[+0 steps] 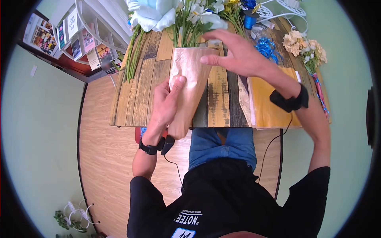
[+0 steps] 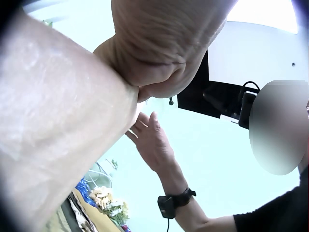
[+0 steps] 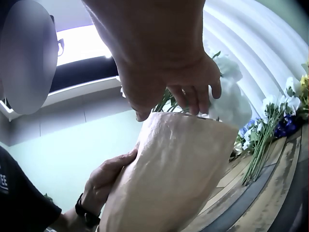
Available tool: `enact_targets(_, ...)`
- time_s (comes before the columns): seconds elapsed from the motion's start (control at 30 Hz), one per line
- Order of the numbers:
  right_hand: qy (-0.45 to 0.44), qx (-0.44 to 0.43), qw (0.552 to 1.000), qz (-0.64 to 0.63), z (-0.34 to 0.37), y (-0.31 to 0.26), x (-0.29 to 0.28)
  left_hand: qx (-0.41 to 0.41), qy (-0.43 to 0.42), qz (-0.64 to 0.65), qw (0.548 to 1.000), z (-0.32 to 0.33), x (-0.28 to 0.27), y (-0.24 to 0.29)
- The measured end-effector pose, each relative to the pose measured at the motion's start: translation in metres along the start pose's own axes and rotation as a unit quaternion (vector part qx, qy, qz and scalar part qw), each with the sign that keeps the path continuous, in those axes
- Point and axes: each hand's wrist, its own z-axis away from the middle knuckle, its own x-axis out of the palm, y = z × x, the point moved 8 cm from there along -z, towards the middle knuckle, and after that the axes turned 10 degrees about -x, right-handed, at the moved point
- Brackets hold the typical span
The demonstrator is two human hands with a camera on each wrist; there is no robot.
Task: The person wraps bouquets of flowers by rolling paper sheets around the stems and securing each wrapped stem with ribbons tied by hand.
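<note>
A pale, glossy paper wrap (image 1: pixel 189 89) stands tilted over the table's front edge, green stems (image 1: pixel 184 36) and flowers rising from its top. My left hand (image 1: pixel 164 102) grips its left side, thumb across the front. At the upper right rim is my right hand (image 1: pixel 242 57), fingers spread and the thumb at the paper. The right wrist view has the right hand (image 3: pixel 166 72) over the mouth of the wrap (image 3: pixel 169 169), fingertips partly hidden by the rim. In the left wrist view, the wrap (image 2: pixel 58 125) hides the left fingertips.
Loose stems (image 1: pixel 135 55) lie at the table's left. Blue ribbon (image 1: pixel 268 48), a spool (image 1: pixel 249 20) and beige flowers (image 1: pixel 293 43) are at the right, behind yellow paper sheets (image 1: pixel 270 103). A magazine rack (image 1: pixel 85 39) stands beyond the left edge.
</note>
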Motion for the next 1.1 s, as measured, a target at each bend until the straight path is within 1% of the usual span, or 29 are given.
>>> enact_targets(0.07, 0.019, 0.049, 0.993, -0.11, 0.004, 0.004, 0.007, 0.008, 0.008, 0.044, 0.999, 0.0, 0.002, -0.003)
enact_targets(0.1, 0.019, 0.047, 0.992, -0.112, 0.003, 0.004, 0.008, 0.009, 0.01, 0.043, 0.999, 0.0, 0.004, -0.004)
enact_targets(0.17, -0.013, 0.11, 0.977, -0.18, 0.008, 0.013, 0.02, 0.023, 0.017, 0.081, 0.996, 0.0, 0.004, -0.005)
enact_targets(0.2, -0.013, 0.114, 0.976, -0.183, 0.01, 0.014, 0.022, 0.019, 0.017, 0.08, 0.996, 0.0, 0.005, -0.007)
enact_targets(0.27, -0.061, 0.203, 0.945, -0.249, 0.018, 0.027, 0.036, 0.026, 0.026, 0.112, 0.993, 0.001, 0.005, -0.009)
enact_targets(0.3, -0.062, 0.208, 0.943, -0.253, 0.019, 0.029, 0.036, 0.02, 0.026, 0.112, 0.993, 0.001, 0.006, -0.013)
enact_targets(0.37, -0.107, 0.196, 0.936, -0.273, 0.018, 0.031, 0.039, 0.016, 0.017, 0.153, 0.988, -0.002, 0.008, -0.021)
enact_targets(0.4, -0.107, 0.2, 0.935, -0.273, 0.019, 0.037, 0.041, 0.012, 0.014, 0.153, 0.988, -0.004, 0.009, -0.025)
enact_targets(0.47, -0.069, 0.174, 0.932, -0.31, 0.017, 0.043, 0.041, 0.012, 0.019, 0.159, 0.987, -0.006, 0.008, -0.032)
enact_targets(0.5, -0.07, 0.18, 0.931, -0.31, 0.017, 0.048, 0.041, 0.007, 0.017, 0.16, 0.987, -0.008, 0.009, -0.035)
enact_targets(0.57, -0.126, 0.177, 0.935, -0.282, 0.016, 0.05, 0.045, -0.019, 0.0, 0.187, 0.982, -0.009, 0.013, -0.039)
enact_targets(0.6, -0.133, 0.18, 0.937, -0.269, 0.018, 0.056, 0.051, -0.024, -0.016, 0.2, 0.979, -0.013, 0.015, -0.044)
enact_targets(0.63, -0.131, 0.188, 0.935, -0.271, 0.02, 0.062, 0.055, -0.032, -0.021, 0.198, 0.979, -0.015, 0.017, -0.047)
enact_targets(0.7, -0.138, 0.169, 0.938, -0.271, 0.023, 0.067, 0.065, -0.036, -0.012, 0.201, 0.979, -0.017, 0.019, -0.053)
enact_targets(0.83, -0.129, 0.197, 0.928, -0.289, 0.03, 0.077, 0.08, -0.045, -0.011, 0.221, 0.974, -0.022, 0.02, -0.058)
enact_targets(0.9, -0.117, 0.222, 0.921, -0.297, 0.033, 0.082, 0.087, -0.06, -0.02, 0.228, 0.972, -0.027, 0.021, -0.065)
enact_targets(0.97, -0.09, 0.216, 0.917, -0.323, 0.035, 0.089, 0.097, -0.055, -0.005, 0.248, 0.967, -0.03, 0.019, -0.07)
enact_targets(1.1, -0.099, 0.226, 0.924, -0.293, 0.037, 0.099, 0.113, -0.071, -0.014, 0.262, 0.962, -0.033, 0.026, -0.079)
